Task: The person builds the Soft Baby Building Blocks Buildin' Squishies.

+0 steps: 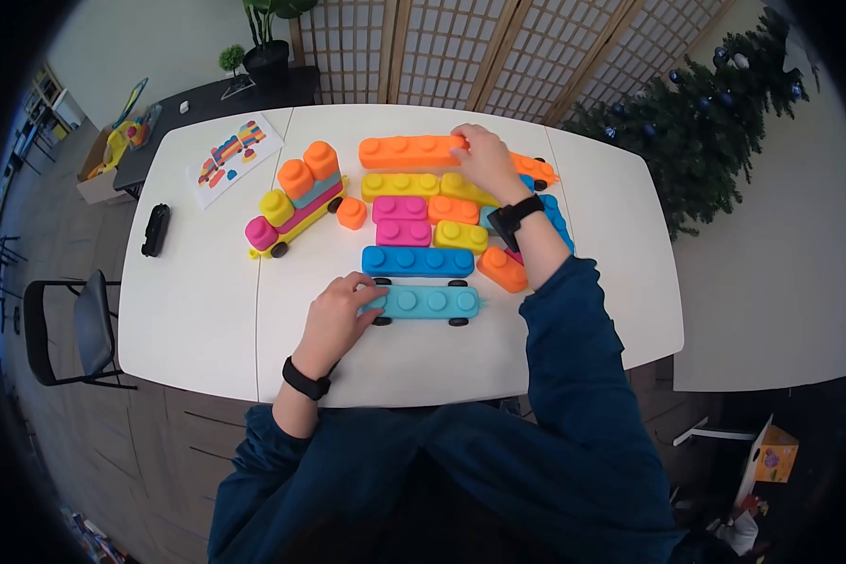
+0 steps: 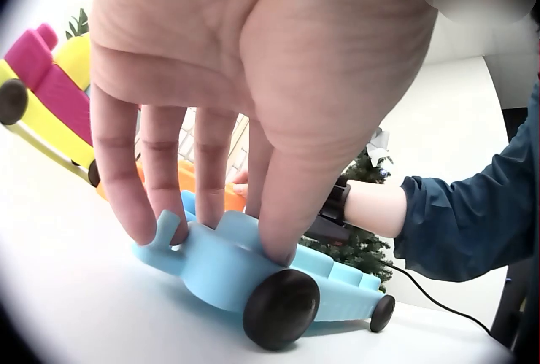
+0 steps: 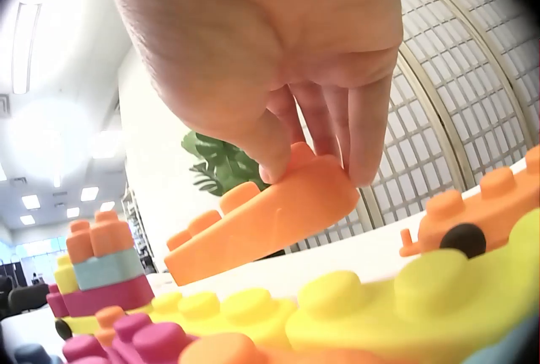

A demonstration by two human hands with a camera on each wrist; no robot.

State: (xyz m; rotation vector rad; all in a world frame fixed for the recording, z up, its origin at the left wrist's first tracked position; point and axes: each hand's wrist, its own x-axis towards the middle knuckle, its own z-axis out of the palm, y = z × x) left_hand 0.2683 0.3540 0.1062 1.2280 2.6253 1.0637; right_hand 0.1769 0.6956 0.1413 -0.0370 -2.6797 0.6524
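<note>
My left hand (image 1: 331, 318) holds the left end of a light blue wheeled toy base (image 1: 421, 302), thumb on the near side and fingers over the far side. Its black wheels rest on the table in the left wrist view. At the far side of the table my right hand (image 1: 489, 164) pinches one end of a long orange block (image 1: 399, 152) with studs. In the right wrist view that block (image 3: 261, 222) slants, its held end raised. Just beyond the light blue base lies a long blue block (image 1: 418, 262).
Yellow (image 1: 399, 186), pink (image 1: 401, 209) and orange blocks fill the middle of the white table (image 1: 188, 310). At left stands a yellow wheeled base (image 1: 301, 223) stacked with blocks. A picture sheet (image 1: 235, 160) and a black case (image 1: 157, 230) lie farther left. An orange wheeled base (image 3: 485, 212) stands at right.
</note>
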